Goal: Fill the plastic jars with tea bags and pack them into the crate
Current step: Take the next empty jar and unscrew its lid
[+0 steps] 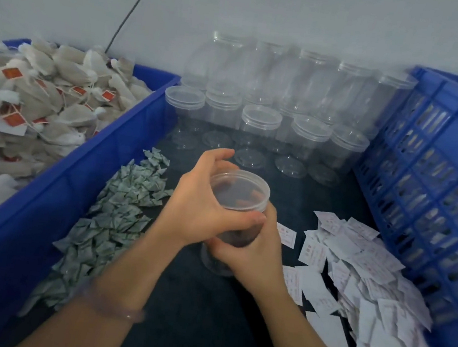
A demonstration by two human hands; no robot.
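Along the left edge, a big blue bin is heaped with pale tea bags bearing red tags. Opposite it on the right stands the blue lattice crate; what shows through its slots is too blurred to make out. Between the two runs the dark counter. At its far end, against the wall, clear empty jars stand in rows, the front ones with lids on. A drift of small green-and-white sachets lies just beside the bin wall, and a spread of white paper slips lies near the crate.

At the middle of the counter, between those two piles, both hands hold one plastic jar, lid on, with dark contents and orange flecks showing through the top. The left hand is curled round the lid, thumb across the near rim and fingers bent over the far side. The right hand wraps the jar's body lower down, fingers closed round it. Whether the jar's base touches the counter cannot be told. A pale bracelet sits on the left wrist.
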